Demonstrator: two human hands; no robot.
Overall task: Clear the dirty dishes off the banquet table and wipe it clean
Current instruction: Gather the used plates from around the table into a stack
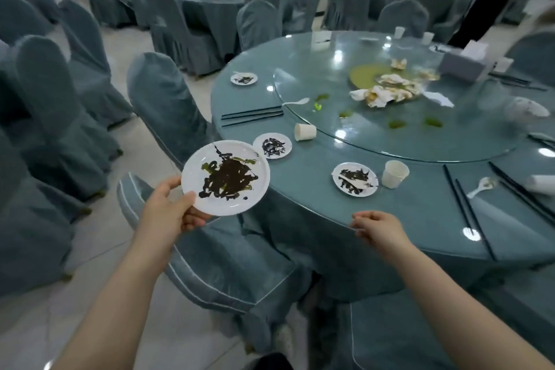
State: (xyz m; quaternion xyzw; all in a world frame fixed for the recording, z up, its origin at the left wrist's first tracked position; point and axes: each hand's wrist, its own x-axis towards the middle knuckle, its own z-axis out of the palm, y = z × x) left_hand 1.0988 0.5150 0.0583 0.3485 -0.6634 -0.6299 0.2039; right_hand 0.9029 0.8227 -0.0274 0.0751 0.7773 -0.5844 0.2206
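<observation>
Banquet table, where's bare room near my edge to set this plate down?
Free: the table edge strip between the nearest small plate and your right hand, and left of the far chopsticks. Crowded: the turntable's napkin pile and the right side's chopsticks and spoon.

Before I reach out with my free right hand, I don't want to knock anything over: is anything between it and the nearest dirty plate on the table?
Nothing visible. The right hand hangs at the table edge, and only bare tabletop lies between it and the plate. A paper cup stands just right of that plate.
</observation>
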